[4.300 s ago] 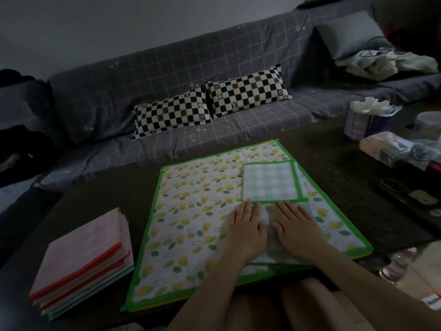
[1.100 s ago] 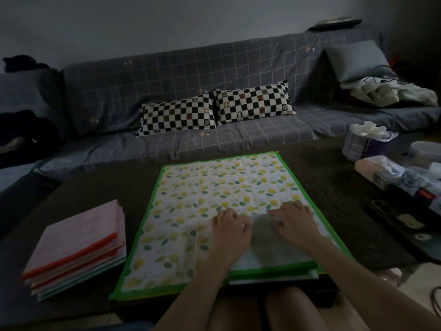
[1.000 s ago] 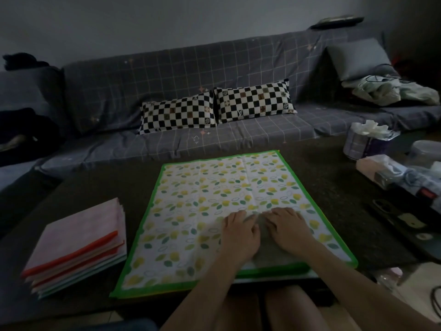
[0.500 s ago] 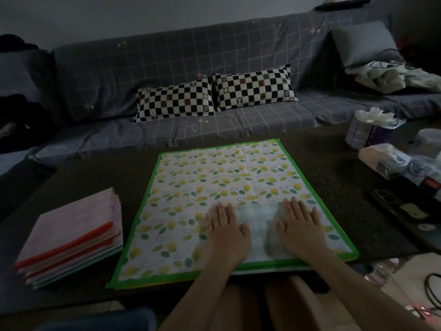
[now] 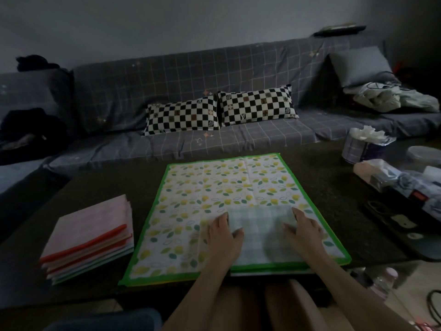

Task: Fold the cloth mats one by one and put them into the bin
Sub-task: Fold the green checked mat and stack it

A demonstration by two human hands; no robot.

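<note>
Fingers (image 5: 224, 219) of both hands curled over the side edges of the folded green-checked mat (image 5: 261, 232), which lay on the lemon-print mat (image 5: 214, 192) on the tabletop (image 5: 100, 187). Lifted carelessly, the layers could have slipped open, or dragged the mat beneath.

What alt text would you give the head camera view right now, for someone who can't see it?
A person's left hand and right hand grasp the two sides of a folded green-checked cloth mat lying on a leaf-print mat spread over a dark table. A stack of folded mats sits to the left; a grey sofa stands behind.
</note>
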